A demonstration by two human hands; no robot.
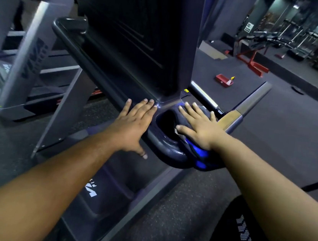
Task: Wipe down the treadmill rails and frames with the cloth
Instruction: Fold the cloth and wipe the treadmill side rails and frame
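A dark treadmill console (136,37) rises in front of me, with a black ledge and a curved handle (162,150) at its base. My left hand (134,121) lies flat on the ledge left of the console corner, fingers straight. My right hand (199,125) presses flat on a dark blue cloth (200,155) draped over the right end of the handle, beside a cup-holder recess. Most of the cloth is hidden under the hand. The side rail (252,101) runs away to the upper right.
A second treadmill (21,59) with a grey upright stands at the left. A red tray (223,80) and a red bench frame (251,59) sit on the dark gym floor beyond. More machines line the far right wall. The motor cover (101,189) lies below my arms.
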